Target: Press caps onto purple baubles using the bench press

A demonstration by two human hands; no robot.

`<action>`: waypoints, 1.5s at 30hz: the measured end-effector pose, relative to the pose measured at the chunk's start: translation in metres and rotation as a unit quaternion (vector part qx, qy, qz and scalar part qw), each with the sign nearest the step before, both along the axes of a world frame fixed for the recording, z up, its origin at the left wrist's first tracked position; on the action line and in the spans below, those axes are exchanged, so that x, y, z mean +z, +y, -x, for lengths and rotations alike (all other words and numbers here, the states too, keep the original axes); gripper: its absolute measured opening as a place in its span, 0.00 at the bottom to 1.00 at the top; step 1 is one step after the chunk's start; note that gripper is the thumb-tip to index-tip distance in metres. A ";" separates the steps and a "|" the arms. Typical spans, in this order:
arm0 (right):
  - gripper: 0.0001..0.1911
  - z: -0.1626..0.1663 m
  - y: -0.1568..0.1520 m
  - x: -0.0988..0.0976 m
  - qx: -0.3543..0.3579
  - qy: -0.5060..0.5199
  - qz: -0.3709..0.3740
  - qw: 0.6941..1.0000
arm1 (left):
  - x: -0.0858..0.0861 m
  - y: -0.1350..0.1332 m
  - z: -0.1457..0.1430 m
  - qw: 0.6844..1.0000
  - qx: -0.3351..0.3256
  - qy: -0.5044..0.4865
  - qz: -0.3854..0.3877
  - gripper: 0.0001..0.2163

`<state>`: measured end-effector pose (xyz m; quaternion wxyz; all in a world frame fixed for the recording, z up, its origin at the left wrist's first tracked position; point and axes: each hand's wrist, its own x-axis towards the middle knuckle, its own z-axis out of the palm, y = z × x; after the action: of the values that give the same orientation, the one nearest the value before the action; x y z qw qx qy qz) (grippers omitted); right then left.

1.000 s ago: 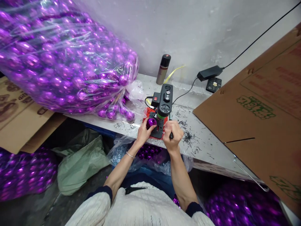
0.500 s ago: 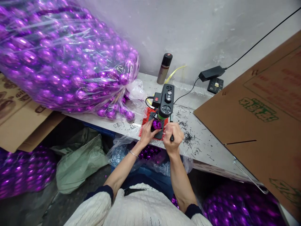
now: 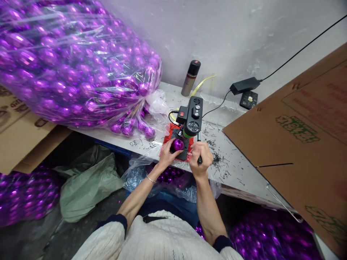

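A shiny purple bauble [image 3: 178, 144] is held between the thumb and fingers of my left hand [image 3: 168, 155]. It sits over the dark base plate [image 3: 183, 155] of a small black bench drill press [image 3: 193, 117], just in front of and below the drill's head. Whether the drill bit touches the bauble is hidden. My right hand [image 3: 200, 156] is wrapped round the black-handled lever [image 3: 200, 159] on the machine's right side. Red sheeting [image 3: 166, 140] lies beneath the base.
A large clear bag of purple baubles [image 3: 81, 72] fills the left. Behind the drill stands a spray can [image 3: 191, 78]; a power adapter [image 3: 245, 85] lies by the wall. Dark shavings [image 3: 215, 157] litter the table. A big cardboard box [image 3: 295, 144] borders the right.
The bauble and my left hand have shifted slightly left, so more of the bauble shows clear of the drill head. My right hand stays on the lever.
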<state>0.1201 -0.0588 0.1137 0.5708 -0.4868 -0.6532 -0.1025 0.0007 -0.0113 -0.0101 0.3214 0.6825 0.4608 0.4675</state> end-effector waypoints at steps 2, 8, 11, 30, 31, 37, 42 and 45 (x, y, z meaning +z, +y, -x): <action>0.12 -0.001 0.001 0.003 0.001 0.000 0.009 1.000 | -0.002 -0.014 0.012 0.999 0.019 -0.030 -0.021 0.30; 0.14 0.000 0.002 0.002 -0.006 0.020 0.003 1.000 | -0.009 -0.042 0.048 0.975 0.061 -0.052 -0.206 0.25; 0.13 0.000 0.003 -0.001 -0.009 0.027 0.009 1.000 | -0.012 -0.042 0.055 0.976 0.071 -0.030 -0.202 0.23; 0.12 0.002 0.003 0.000 -0.004 0.009 -0.017 1.000 | 0.068 -0.008 0.037 0.672 0.000 -0.599 0.435 0.16; 0.12 0.002 0.003 0.000 -0.005 0.013 -0.017 1.000 | 0.071 -0.009 0.037 0.661 0.003 -0.604 0.445 0.17; 0.01 0.003 -0.002 0.004 -0.003 0.027 -0.014 1.000 | 0.073 -0.024 0.034 0.629 -0.009 -0.605 0.487 0.21; 0.06 0.005 -0.003 0.006 0.005 0.044 0.001 0.999 | 0.073 -0.030 0.031 0.620 -0.041 -0.580 0.526 0.24; 0.17 0.009 -0.010 -0.008 -0.046 0.114 0.032 0.992 | 0.071 -0.038 0.030 0.638 -0.053 -0.556 0.531 0.24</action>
<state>0.1112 -0.0690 0.1058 0.6203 -0.5433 -0.5634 -0.0516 -0.0288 -0.0489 0.0611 0.8479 0.0290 0.3273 0.4161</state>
